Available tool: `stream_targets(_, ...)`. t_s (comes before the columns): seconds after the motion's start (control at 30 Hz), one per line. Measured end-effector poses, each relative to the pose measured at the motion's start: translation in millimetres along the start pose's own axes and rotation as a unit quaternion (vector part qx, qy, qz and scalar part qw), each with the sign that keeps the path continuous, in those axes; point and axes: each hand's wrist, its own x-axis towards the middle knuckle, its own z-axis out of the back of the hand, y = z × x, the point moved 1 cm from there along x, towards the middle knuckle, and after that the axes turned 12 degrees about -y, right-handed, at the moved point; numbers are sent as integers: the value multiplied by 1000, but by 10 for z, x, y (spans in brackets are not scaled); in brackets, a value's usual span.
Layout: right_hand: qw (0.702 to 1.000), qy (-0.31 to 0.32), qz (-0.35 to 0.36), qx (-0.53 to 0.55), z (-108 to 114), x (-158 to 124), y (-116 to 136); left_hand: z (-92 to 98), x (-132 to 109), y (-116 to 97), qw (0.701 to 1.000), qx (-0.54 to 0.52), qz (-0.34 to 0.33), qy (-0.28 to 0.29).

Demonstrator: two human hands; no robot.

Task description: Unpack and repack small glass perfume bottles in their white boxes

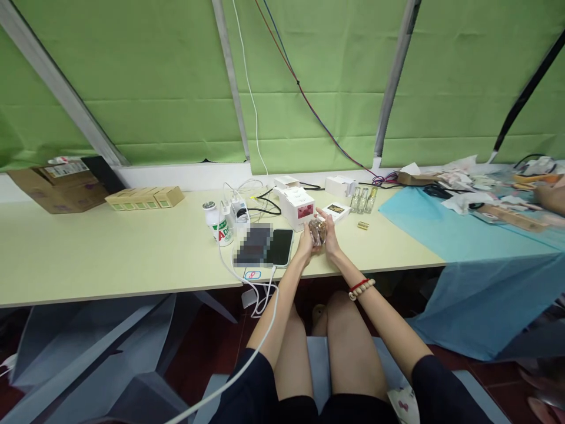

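Note:
Both hands are together over the table's front edge, closed around a clear, shiny, brown-tinted object [317, 232]. Whether it is glass or something in clear wrapping, I cannot tell. My left hand [303, 244] grips its left side, and my right hand [332, 237] its right side, with the thumb and fingers near the top. Just behind them stand a white box [296, 206] with a red picture and a flat white card or small box [336, 211]. Several slim clear glass bottles [362, 202] stand to the right, and a small gold cylinder [362, 225] lies in front of them.
A phone [279, 247] lies left of my hands beside a blurred dark patch. Further left are a white drink bottle [218, 224], a power strip [239, 211] with cables, tan boxes [145, 198] and a cardboard carton [57, 188]. Blue sheeting [424, 227] with clutter covers the right.

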Motion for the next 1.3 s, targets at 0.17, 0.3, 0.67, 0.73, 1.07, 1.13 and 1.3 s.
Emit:
stream_targets(0.17,962,-38,211,-167,13,-133,-40,-22,-7,-22,995,-92,-15,18)
stream_targets(0.3,951,-99,225,-185,82,-130,-81,-27,-32,-90,993,-115,26,16)
stream_targets(0.67,951,-114,254,-134,124,-138,-33,-6,-127,-161,984,-148,67,72)
stream_targets(0.73,948,-121,250,-156,134,-116,-50,-13,-103,-142,986,-144,61,65)
stream_targets(1.07,889,-177,291,-305,122,-74,-105,-18,-48,-53,989,-133,38,50)
stream_targets(1.13,880,-148,303,-335,98,-97,-101,-32,-45,-57,988,-135,39,61)
stream_targets(1.3,881,-53,314,-350,62,-109,-99,-73,-62,-85,983,-165,9,76)
